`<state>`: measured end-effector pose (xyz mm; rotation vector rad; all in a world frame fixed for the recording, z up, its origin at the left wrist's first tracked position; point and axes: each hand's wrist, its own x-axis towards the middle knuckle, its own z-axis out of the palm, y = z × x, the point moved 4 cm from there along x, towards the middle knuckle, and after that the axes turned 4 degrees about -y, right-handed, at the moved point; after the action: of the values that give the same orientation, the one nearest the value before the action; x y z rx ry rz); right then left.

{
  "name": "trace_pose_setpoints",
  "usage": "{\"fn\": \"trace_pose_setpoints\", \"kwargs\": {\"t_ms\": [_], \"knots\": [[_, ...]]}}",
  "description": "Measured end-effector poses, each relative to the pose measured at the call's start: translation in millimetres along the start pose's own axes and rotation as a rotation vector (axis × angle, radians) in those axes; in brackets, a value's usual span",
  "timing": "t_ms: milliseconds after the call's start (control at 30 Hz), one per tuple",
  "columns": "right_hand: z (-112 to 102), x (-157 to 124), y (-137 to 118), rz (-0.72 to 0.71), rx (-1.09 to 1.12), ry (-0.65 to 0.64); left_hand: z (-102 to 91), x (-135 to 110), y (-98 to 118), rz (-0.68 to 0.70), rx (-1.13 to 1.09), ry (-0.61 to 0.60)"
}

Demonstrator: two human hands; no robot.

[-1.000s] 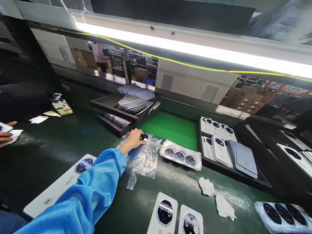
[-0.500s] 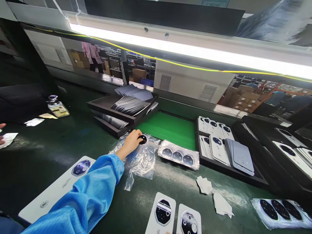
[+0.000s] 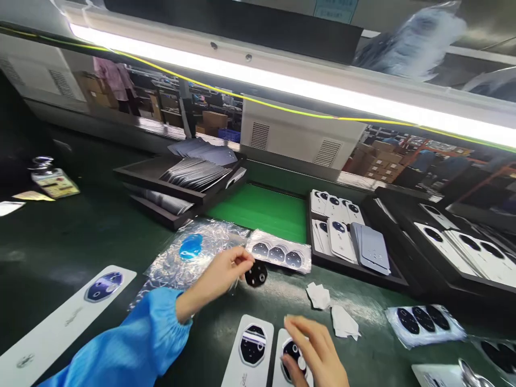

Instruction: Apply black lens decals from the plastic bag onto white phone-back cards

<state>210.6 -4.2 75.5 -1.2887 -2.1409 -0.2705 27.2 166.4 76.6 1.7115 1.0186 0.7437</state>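
My left hand (image 3: 220,277), in a blue sleeve, pinches a small round black camera-lens part (image 3: 257,274) above the green belt, just right of a crumpled clear plastic bag (image 3: 189,252). My right hand (image 3: 316,355) rests with spread fingers on the right one of two white phone back covers (image 3: 250,352) at the near edge, over its dark camera ring. A clear packet of three dark lens parts (image 3: 279,255) lies just beyond the left hand.
Black trays (image 3: 355,269) of white and blue back covers stand to the right, and stacked trays (image 3: 169,185) of sheets at the back left. White paper scraps (image 3: 342,321), another lens packet (image 3: 425,320), a long white cover (image 3: 60,320) and a small bottle (image 3: 50,177) lie around.
My left hand has pulled the black lens part out of the plastic bag and toward me. My right hand has come into view onto the near cover. The view shifted right.
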Motion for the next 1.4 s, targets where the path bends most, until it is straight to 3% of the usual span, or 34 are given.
{"fn": "trace_pose_setpoints", "kwargs": {"t_ms": [100,233,433,700,833,967,1100,1167,1267,1400], "knots": [[-8,13,8,0.05,0.014,0.021,44.3,-19,9,-0.028,-0.15,-0.204],[-7,16,5,0.087,0.045,0.059,73.7,-33,14,-0.08,-0.239,-0.322],[-5,11,2,0.134,0.023,0.061,85.5,-38,14,-0.123,-0.27,-0.359],[3,0,10,0.168,0.118,-0.096,89.8,-36,9,-0.104,-0.232,-0.364],[-2,2,13,0.173,0.197,-0.103,89.7,-37,7,-0.06,-0.177,-0.369],[-18,-4,37,0.265,0.222,-0.123,80.4,-51,7,0.074,-0.043,-0.29],[-32,-27,67,0.389,0.207,-0.157,83.6,-81,15,0.536,0.407,-0.182],[-33,-39,75,0.437,0.231,-0.189,91.5,-94,18,0.714,0.616,-0.053],[-28,-51,77,0.488,0.303,-0.206,102.4,-104,16,0.809,0.749,0.117],[-19,-56,71,0.569,0.392,-0.154,108.7,-103,13,0.846,0.721,0.106]]}}
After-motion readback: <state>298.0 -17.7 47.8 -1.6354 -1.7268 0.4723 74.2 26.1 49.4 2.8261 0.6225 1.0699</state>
